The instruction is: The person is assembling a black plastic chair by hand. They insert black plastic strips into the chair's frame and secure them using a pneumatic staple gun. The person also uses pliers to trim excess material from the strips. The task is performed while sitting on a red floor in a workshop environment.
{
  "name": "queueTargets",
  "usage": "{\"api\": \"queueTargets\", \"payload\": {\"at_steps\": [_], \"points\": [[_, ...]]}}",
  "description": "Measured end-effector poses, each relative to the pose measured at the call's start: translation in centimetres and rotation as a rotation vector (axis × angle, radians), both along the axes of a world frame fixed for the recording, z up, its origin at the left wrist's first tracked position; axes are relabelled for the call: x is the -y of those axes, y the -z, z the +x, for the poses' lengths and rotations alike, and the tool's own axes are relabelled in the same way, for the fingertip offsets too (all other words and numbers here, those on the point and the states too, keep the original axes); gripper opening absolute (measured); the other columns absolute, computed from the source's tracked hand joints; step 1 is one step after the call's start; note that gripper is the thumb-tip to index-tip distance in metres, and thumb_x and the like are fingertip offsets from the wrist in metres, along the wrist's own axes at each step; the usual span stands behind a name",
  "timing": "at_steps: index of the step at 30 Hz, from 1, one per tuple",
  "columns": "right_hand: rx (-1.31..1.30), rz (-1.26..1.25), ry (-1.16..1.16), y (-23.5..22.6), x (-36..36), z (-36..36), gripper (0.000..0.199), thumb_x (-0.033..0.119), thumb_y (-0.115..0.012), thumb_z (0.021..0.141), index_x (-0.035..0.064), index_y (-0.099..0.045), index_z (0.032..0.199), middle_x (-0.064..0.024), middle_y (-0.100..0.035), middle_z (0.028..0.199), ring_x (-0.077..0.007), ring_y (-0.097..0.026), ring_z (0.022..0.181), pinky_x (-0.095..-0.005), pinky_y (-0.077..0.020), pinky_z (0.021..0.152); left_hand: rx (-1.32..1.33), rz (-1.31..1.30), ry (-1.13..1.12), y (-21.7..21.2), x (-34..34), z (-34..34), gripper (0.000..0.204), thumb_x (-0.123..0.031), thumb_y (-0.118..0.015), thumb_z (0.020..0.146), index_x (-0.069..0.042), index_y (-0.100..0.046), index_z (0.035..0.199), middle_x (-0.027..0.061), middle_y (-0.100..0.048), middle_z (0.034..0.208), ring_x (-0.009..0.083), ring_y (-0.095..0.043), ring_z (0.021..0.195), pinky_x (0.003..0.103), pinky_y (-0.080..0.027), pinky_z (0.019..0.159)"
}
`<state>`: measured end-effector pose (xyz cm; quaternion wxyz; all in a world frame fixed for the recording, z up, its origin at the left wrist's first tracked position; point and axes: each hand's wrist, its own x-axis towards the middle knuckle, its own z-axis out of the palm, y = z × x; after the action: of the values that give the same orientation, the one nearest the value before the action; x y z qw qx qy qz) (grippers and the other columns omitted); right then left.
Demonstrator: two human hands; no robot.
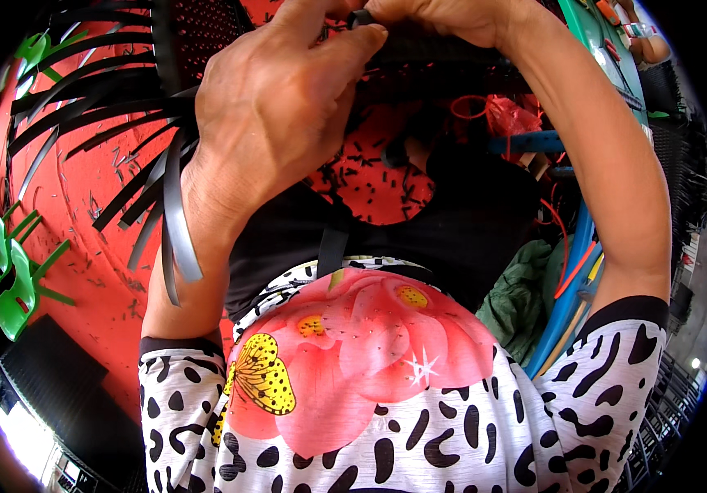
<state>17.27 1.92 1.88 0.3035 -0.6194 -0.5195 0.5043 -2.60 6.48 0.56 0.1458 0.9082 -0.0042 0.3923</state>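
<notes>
At the top of the head view both hands meet over a black woven piece (436,57), a flat mat of interlaced plastic strips that spreads under and between them. The left hand (275,107) comes up from the lower left with its back to the camera, its fingers curled forward and the fingertips (366,33) pressed narrowly on a short dark strip end (359,16) at the upper edge of the weave. The right hand (452,16) lies just beside it, partly cut off by the picture's top edge, closed down on the same spot; how tightly it pinches I cannot tell. Loose black strips (99,99), thin, glossy and ribbon-like, fan out to the left of the left wrist and hang curling below it. Under the work is a red floor (74,230), smooth and littered with small black offcuts (378,177). Green plastic pieces (9,279) lie at the far left
</notes>
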Motion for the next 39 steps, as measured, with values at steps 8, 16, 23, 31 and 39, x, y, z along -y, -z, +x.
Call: {"api": "queueTargets", "payload": {"at_steps": [8, 16, 23, 31, 39], "points": [[0.095, -0.127, 0.022, -1.1, 0.2, -1.5, 0.016, -0.003, -0.056, 0.075, 0.0002, -0.065, 0.089, -0.0018, -0.059, 0.077, -0.0122, -0.052, 0.070, -0.0255, -0.0422, 0.065, 0.002, 0.016, 0.026, -0.2, 0.0, 0.0, 0.030, 0.005, -0.066, 0.069, 0.001, -0.065, 0.098, 0.0169, -0.060, 0.092, 0.0300, -0.063, 0.066, 0.035, -0.051, 0.052], [0.042, -0.116, -0.104, -0.7, 0.3, -1.1, 0.021, -0.003, -0.053, 0.072, -0.0013, -0.065, 0.089, -0.0023, -0.060, 0.078, -0.0120, -0.052, 0.071, -0.0259, -0.0422, 0.066, -0.076, -0.049, -0.031, 0.7, 0.7, -0.2, 0.031, 0.003, -0.064, 0.075, -0.004, -0.066, 0.104, 0.0102, -0.065, 0.093, 0.0279, -0.065, 0.078, 0.033, -0.052, 0.066], [0.027, -0.098, -0.231, -0.3, 0.4, 0.1, 0.021, -0.002, -0.056, 0.074, -0.0019, -0.066, 0.093, -0.0020, -0.062, 0.077, -0.0107, -0.054, 0.070, -0.0250, -0.0448, 0.066, -0.164, -0.073, -0.019, 1.0, 0.1, -0.4, 0.028, 0.004, -0.062, 0.076, -0.003, -0.066, 0.103, 0.0131, -0.065, 0.091, 0.0298, -0.065, 0.078, 0.033, -0.052, 0.066], [0.583, 0.902, 0.098, -1.2, 4.9, -3.6, 0.017, 0.001, -0.064, 0.071, -0.0026, -0.063, 0.087, -0.0099, -0.065, 0.082, -0.0165, -0.061, 0.074, -0.0287, -0.0490, 0.067, -0.198, -0.161, -0.053, 0.5, -0.1, -0.2, 0.027, 0.001, -0.062, 0.075, -0.004, -0.065, 0.101, 0.0127, -0.066, 0.091, 0.0311, -0.064, 0.083, 0.034, -0.051, 0.070], [1.039, 1.259, 0.007, 3.2, 6.1, -3.7, 0.013, 0.011, -0.069, 0.069, 0.0104, -0.066, 0.081, -0.0079, -0.059, 0.102, -0.0229, -0.061, 0.084, -0.0324, -0.0517, 0.069, -0.287, -0.209, -0.082, 0.9, -0.9, 0.1, 0.030, -0.002, -0.063, 0.075, -0.005, -0.060, 0.105, 0.0128, -0.066, 0.093, 0.0331, -0.064, 0.087, 0.038, -0.051, 0.073]]}}
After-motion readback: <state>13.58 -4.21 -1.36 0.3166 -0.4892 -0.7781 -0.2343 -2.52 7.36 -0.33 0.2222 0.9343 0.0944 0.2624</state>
